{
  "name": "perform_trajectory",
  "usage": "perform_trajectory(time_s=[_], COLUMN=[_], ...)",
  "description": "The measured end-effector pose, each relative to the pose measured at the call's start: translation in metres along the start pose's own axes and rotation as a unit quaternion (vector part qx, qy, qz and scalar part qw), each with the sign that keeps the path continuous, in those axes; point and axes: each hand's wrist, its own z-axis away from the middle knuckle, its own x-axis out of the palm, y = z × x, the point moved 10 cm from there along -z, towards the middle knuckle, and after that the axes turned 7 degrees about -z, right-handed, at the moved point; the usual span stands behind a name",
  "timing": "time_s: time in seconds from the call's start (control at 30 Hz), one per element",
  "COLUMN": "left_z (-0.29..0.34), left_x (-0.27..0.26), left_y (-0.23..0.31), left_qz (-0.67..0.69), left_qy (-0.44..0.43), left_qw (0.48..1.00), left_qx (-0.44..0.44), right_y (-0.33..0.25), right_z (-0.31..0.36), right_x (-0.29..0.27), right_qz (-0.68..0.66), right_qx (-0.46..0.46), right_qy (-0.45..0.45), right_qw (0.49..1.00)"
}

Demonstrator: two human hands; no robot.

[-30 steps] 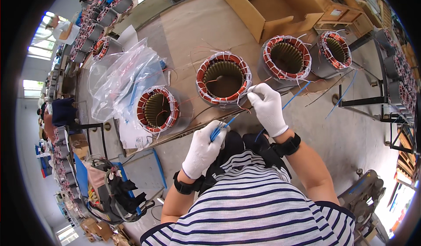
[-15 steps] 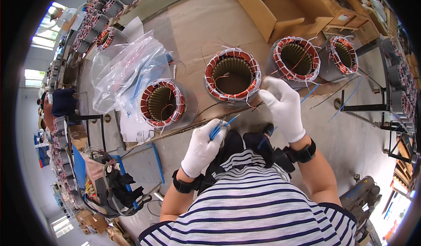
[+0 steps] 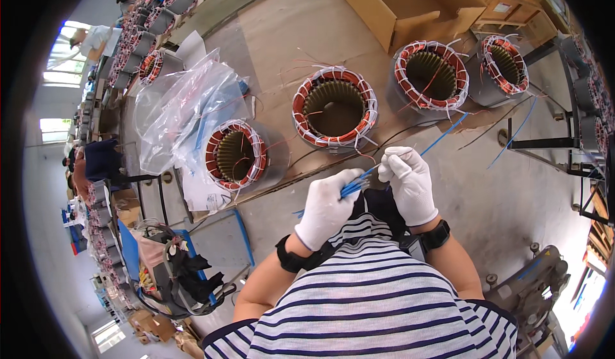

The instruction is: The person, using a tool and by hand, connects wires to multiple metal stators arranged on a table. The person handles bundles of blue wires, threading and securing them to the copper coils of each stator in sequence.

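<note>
Blue wire sleeves (image 3: pixel 354 187): loose bunch of thin straight tubes, ends uneven, on the near side of the centre motor stator (image 3: pixel 333 92). Left hand (image 3: pixel 328 206) clamped round them, ends poking out both sides. Right hand (image 3: pixel 410 187), also stator's near side: thumb and fingertips together, can't tell on what.

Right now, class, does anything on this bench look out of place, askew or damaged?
The clear plastic bag looks untidy: it lies crumpled in a loose heap beside the near-left stator, though it may belong there. I can see no obvious spill or breakage.
</note>
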Motion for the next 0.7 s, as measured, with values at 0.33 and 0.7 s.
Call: perform_trajectory(time_s=[0.33, 0.7], left_z=[-0.024, -0.018], left_x=[0.007, 0.004], left_y=[0.014, 0.014], left_qz=[-0.065, -0.128], left_qy=[0.032, 0.008], left_qw=[0.997, 0.991], left_qx=[-0.005, 0.049], right_y=[-0.063, -0.024], right_z=[0.004, -0.029], right_x=[0.059, 0.042], right_qz=[0.499, 0.455], right_qx=[-0.322, -0.106], right_qy=[-0.114, -0.163], right_qw=[0.796, 0.869])
